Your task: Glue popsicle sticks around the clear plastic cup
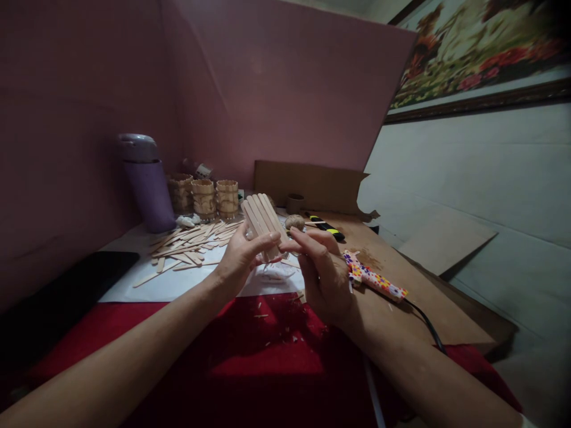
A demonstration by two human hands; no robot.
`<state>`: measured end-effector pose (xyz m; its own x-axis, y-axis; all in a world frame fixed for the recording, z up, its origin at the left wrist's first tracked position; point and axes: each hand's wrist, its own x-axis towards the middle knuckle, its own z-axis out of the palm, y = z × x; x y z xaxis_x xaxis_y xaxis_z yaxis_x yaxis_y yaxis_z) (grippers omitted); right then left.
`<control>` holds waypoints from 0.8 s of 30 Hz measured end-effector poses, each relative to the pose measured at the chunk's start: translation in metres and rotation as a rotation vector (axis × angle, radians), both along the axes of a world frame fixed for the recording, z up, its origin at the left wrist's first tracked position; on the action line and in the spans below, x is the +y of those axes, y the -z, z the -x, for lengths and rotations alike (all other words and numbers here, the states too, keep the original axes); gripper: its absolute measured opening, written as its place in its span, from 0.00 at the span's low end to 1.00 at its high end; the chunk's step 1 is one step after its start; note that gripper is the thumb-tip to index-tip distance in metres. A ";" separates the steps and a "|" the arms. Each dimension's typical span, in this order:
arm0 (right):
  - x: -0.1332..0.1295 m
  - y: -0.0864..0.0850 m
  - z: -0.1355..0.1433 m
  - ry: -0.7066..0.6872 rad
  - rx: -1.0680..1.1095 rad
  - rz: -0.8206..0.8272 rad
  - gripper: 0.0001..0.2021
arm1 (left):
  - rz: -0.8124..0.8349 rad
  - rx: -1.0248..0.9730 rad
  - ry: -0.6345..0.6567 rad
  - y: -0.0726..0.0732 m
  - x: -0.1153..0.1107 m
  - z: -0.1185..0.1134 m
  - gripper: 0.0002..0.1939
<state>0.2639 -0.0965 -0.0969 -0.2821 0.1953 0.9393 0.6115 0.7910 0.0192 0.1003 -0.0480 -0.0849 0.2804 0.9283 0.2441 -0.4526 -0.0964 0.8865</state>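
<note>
Several pale craft sticks [263,215] stand side by side in a tilted row, held up in front of me over the table. They seem to be fixed on a clear cup-like piece [271,257], mostly hidden by my fingers. My left hand [241,252] is closed around its left side, with the thumb lying across the sticks' lower part. At the lower right edge, my right hand [322,267] presses bent fingertips against the piece; its thumb is hard to make out. Behind my left hand lies a loose heap of craft sticks [187,244] on white paper [120,285].
Stick-covered cups [227,199] and a purple bottle [149,193] stand at the back left. On the brown board [428,309] at right lie a flower-patterned glue gun [375,280] with a black cord, a yellow-black cutter [328,227] and a twine ball [294,222]. Scraps dot the red cloth [250,356].
</note>
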 end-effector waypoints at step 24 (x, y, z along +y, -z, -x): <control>0.001 -0.001 -0.001 -0.004 0.085 -0.037 0.17 | 0.164 -0.071 0.060 -0.006 0.003 0.003 0.16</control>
